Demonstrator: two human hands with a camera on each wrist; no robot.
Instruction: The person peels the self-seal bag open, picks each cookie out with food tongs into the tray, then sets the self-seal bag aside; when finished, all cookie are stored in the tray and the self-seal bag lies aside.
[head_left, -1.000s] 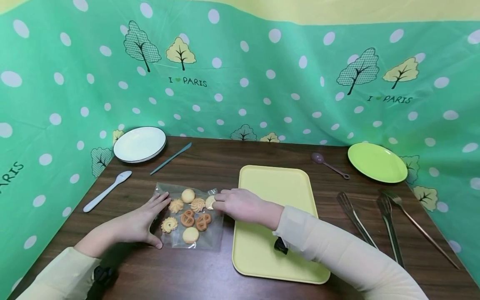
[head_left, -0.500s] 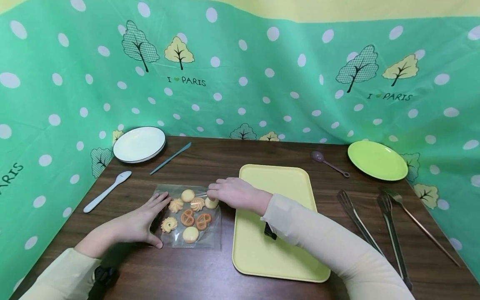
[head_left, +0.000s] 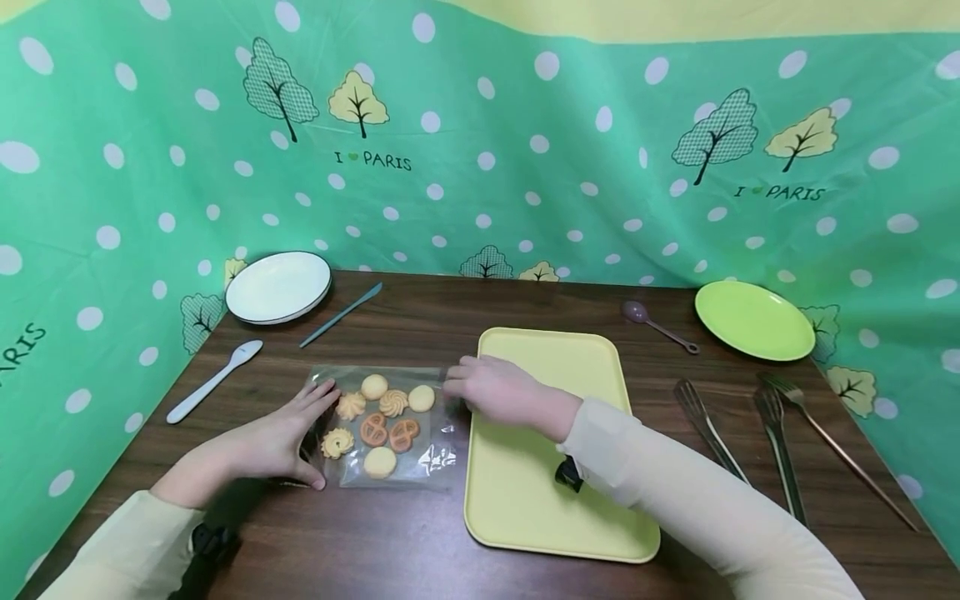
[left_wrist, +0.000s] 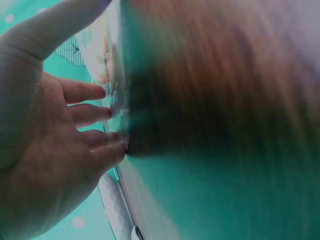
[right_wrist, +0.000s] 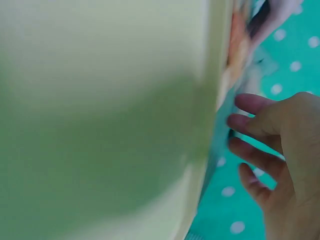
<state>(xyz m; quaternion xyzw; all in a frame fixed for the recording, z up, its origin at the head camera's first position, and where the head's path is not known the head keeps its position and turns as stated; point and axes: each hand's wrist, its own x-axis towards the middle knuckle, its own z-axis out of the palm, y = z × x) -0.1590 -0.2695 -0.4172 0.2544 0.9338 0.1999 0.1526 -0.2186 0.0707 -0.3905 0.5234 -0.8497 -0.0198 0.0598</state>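
Observation:
A clear plastic bag [head_left: 416, 477] of assorted cookies lies on the dark wooden table; round, swirled and pretzel-shaped cookies [head_left: 389, 432] show through it. Against its left edge rests my left hand [head_left: 270, 442], fingers spread along the top corner and thumb at the lower corner. In the left wrist view its fingers [left_wrist: 90, 115] look nearly straight against the film. My right hand [head_left: 491, 387] is at the bag's upper right corner, over the left rim of a yellow tray [head_left: 555, 508]. Its fingers [right_wrist: 255, 155] are loosely bent and spaced apart; whether they touch the film is unclear.
Back left stand a white plate [head_left: 277, 287], a blue knife [head_left: 341, 315] and a pale knife [head_left: 215, 382]. Toward the right lie a purple spoon [head_left: 637, 312], a green plate [head_left: 755, 321] and several forks [head_left: 783, 450]. A green curtain [head_left: 480, 125] hangs behind.
My right hand has moved off the cookies, first slightly up and left, then rightward to the bag's edge. The bag's right side now reaches farther right and looks flatter. The left hand stays put.

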